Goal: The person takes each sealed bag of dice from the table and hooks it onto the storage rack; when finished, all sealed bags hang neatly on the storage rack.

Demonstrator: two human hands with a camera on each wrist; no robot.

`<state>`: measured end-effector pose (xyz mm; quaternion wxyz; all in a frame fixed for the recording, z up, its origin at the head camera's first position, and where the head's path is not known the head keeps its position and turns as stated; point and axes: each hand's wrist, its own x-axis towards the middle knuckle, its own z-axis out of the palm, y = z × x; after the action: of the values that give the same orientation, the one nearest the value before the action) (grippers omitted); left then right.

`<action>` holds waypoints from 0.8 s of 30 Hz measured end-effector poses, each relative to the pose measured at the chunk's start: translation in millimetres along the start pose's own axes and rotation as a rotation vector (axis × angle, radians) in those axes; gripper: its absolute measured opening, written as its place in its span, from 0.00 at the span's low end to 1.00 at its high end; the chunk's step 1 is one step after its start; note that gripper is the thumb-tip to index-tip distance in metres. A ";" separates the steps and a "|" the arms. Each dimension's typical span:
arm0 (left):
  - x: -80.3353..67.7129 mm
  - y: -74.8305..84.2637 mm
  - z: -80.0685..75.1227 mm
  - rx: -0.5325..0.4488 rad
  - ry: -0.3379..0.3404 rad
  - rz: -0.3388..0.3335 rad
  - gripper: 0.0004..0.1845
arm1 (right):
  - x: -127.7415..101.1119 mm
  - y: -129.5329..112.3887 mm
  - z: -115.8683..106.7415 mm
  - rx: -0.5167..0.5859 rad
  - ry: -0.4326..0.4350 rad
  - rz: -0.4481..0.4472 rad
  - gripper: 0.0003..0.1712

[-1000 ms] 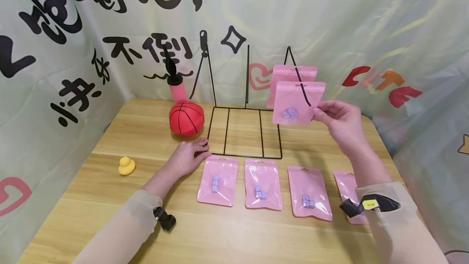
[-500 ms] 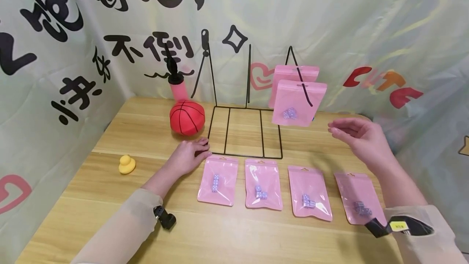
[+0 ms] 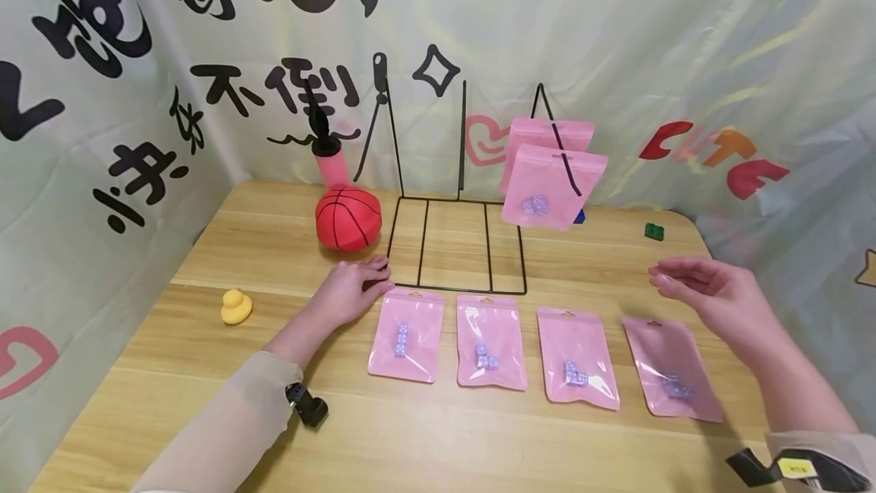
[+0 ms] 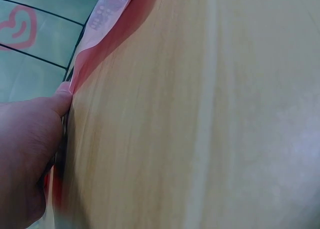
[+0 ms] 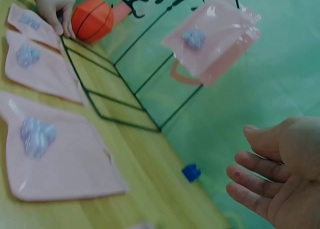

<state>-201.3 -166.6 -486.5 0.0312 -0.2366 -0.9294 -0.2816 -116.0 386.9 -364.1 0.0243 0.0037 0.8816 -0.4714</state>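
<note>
Two pink pouches hang one behind the other on the right hook of a black wire rack (image 3: 455,246); the front pouch (image 3: 553,187) (image 5: 212,36) holds small purple dice. Several more pink pouches lie in a row on the wooden table in front of the rack, the rightmost pouch (image 3: 671,367) tilted. My right hand (image 3: 705,295) (image 5: 280,189) hovers open just above and behind that pouch, holding nothing. My left hand (image 3: 356,287) (image 4: 25,149) rests on the table at the rack's front-left corner, beside the top edge of the leftmost pouch (image 3: 405,335) (image 4: 107,24).
A red basketball (image 3: 347,217) and a pink pump (image 3: 331,162) stand left of the rack. A yellow duck (image 3: 236,307) sits near the left edge. A small green block (image 3: 653,230) and a blue block (image 5: 190,172) lie at the back right. Printed cloth walls surround the table.
My right hand let go of the front hanging pouch and dropped down and right to just above the table. The pouch now hangs free on the hook. The left hand has stayed put.
</note>
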 end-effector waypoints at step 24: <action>0.5 3.1 -2.4 0.000 -0.011 -0.010 0.19 | -43.9 93.9 -28.0 -0.270 -0.066 0.217 0.37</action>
<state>-200.5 -165.3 -482.8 0.0243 -0.2334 -0.9307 -0.2805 -70.4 463.0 -424.5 0.1040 0.0800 0.9301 -0.3430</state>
